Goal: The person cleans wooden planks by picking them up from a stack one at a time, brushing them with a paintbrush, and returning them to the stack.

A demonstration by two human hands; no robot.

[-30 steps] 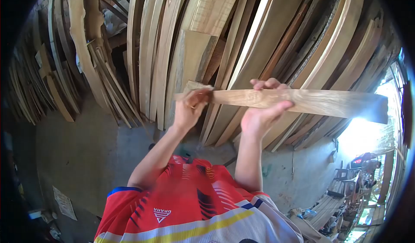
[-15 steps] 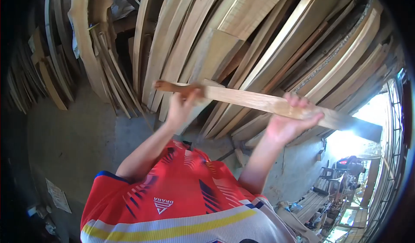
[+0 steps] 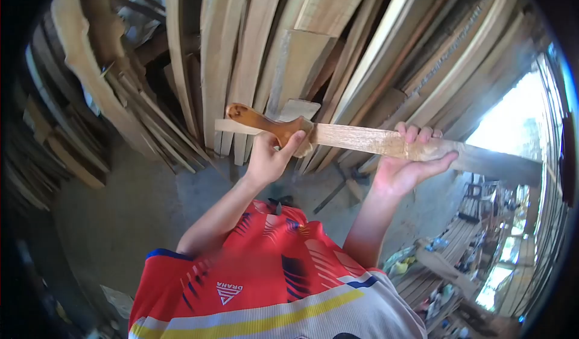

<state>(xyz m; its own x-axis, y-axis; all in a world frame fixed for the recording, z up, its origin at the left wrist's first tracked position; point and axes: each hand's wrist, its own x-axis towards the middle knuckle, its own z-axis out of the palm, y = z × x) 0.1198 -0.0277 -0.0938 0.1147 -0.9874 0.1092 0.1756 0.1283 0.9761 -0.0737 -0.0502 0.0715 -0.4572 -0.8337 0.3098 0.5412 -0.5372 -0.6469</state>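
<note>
A long pale wooden board (image 3: 356,139) stretches across the view at chest height, its right end dark against the bright light. My left hand (image 3: 269,156) is closed around the grip of a varnished brown wooden tool (image 3: 256,120), thumb on top. The tool lies over the board near its left end. Further right, my right hand (image 3: 416,158) holds the board, fingertips over the far edge and thumb along the near edge.
Many tall boards (image 3: 259,43) lean against the wall in front. On the concrete floor (image 3: 145,188) lies a sheet of paper (image 3: 119,300) at the lower left. A slatted bench (image 3: 446,254) with clutter stands at the lower right, beside bright openings.
The brown tool, hidden behind my left hand a second ago, now shows clearly. My right hand has shifted right, and my left hand slightly right, relative to the view.
</note>
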